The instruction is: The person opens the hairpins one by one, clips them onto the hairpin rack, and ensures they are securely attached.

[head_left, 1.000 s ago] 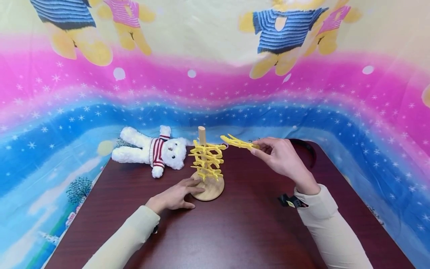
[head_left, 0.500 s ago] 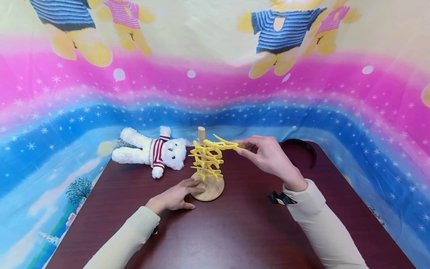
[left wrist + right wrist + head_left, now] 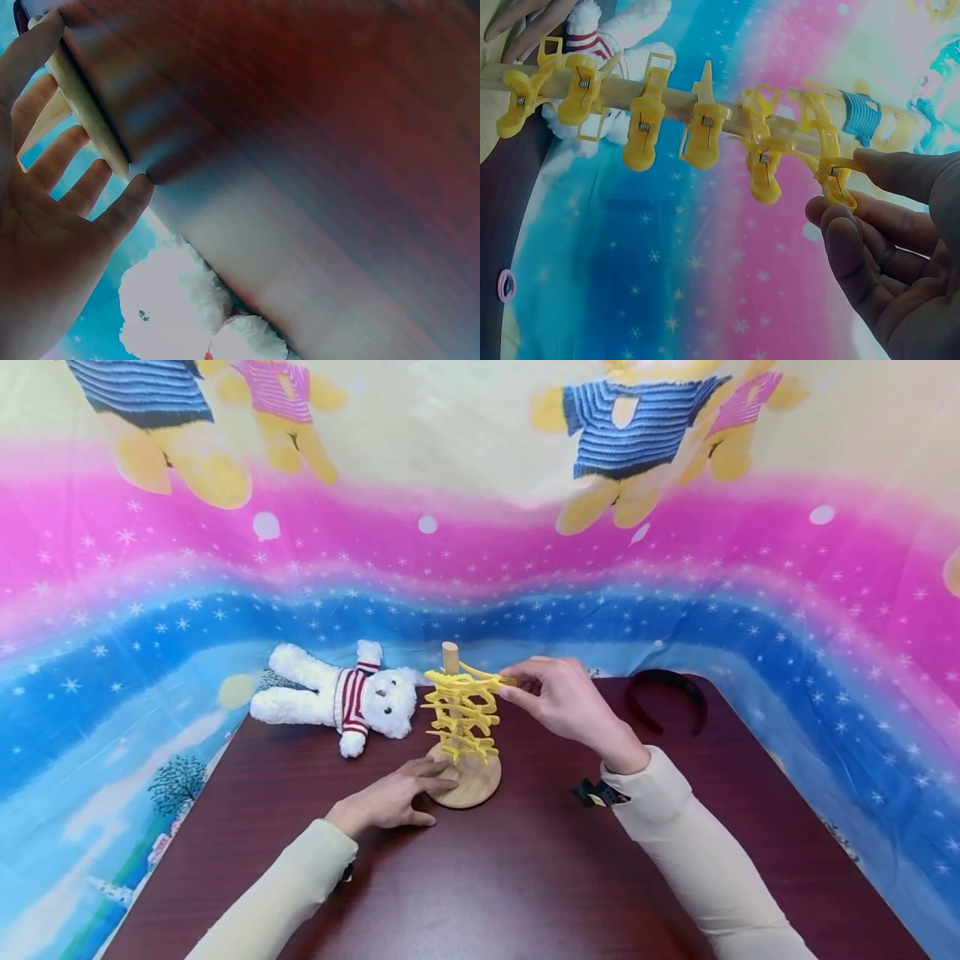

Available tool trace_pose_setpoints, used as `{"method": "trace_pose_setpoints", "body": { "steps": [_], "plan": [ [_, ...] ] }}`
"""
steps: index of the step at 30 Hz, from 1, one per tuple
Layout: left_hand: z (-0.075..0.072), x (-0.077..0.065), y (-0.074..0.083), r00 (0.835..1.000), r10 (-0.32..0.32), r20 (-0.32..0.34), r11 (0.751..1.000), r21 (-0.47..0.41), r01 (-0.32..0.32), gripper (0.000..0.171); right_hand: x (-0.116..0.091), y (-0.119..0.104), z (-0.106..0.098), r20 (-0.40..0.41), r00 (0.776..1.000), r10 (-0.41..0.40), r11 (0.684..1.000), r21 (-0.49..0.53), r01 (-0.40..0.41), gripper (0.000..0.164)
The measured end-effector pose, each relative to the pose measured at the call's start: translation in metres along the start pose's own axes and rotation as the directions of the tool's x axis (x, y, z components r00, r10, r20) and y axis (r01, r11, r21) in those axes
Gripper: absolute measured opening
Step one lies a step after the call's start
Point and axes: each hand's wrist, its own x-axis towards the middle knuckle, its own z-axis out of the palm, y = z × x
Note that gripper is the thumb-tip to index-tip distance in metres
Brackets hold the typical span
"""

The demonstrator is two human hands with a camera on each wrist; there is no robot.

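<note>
A wooden post (image 3: pixel 450 657) stands upright on a round wooden base (image 3: pixel 480 783), with several yellow spring clips (image 3: pixel 461 720) gripping it at different heights. My right hand (image 3: pixel 558 700) pinches the handles of another yellow clip (image 3: pixel 829 139) between thumb and fingers. That clip's jaws reach around the upper post, above the other clips in the right wrist view; whether they bear on the wood I cannot tell. On the left, my left hand (image 3: pixel 390 795) rests its extended fingers on the base. The left wrist view shows those fingers spread along the base's edge (image 3: pixel 101 131).
Left of the post lies a white teddy bear (image 3: pixel 352 697) in a striped top. A dark red headband (image 3: pixel 693 689) sits at the table's right rear. One small pink ring (image 3: pixel 506 285) shows in the right wrist view. A printed cloth (image 3: pixel 480 568) hangs behind the table (image 3: pixel 465 893).
My right hand has moved left with the yellow clip, from beside the post until the clip's front end is at the post's upper part. My left hand and the base have stayed put.
</note>
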Motion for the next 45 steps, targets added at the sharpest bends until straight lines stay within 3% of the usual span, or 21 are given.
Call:
{"method": "trace_pose_setpoints", "body": {
  "steps": [18,45],
  "plan": [
    [-0.003,0.001,0.001,1.000,-0.021,0.018,1.000,-0.005,0.021,0.064,0.013,-0.005,0.017,-0.039,0.999,0.015,1.000,0.008,-0.015,0.021],
    [0.000,0.000,0.001,1.000,-0.022,0.007,1.000,-0.002,0.022,0.064,0.015,0.004,0.013,0.009,0.996,0.083,0.996,0.020,-0.083,0.034]
  ]
}}
